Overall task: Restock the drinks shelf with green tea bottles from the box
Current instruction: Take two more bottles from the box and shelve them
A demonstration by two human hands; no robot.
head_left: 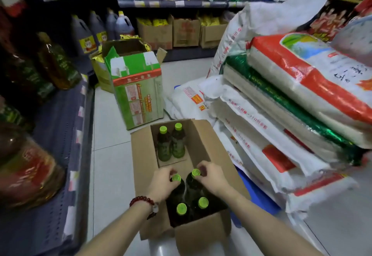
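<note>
An open brown cardboard box (141,155) sits on the floor in front of me. Inside stand several green tea bottles with lime-green caps: two at the far end (171,145) and two at the near end (191,205). My left hand (163,183) grips the neck of one middle bottle (177,178). My right hand (211,175) grips the neck of the bottle beside it (195,172). Both bottles stand upright in the box. A red bead bracelet (141,200) circles my left wrist.
A grey shelf (60,135) with oil bottles (56,64) runs along the left. A green and white carton (136,86) stands on the floor beyond the box. Stacked rice sacks (281,104) crowd the right. White floor tiles (110,165) lie between box and shelf.
</note>
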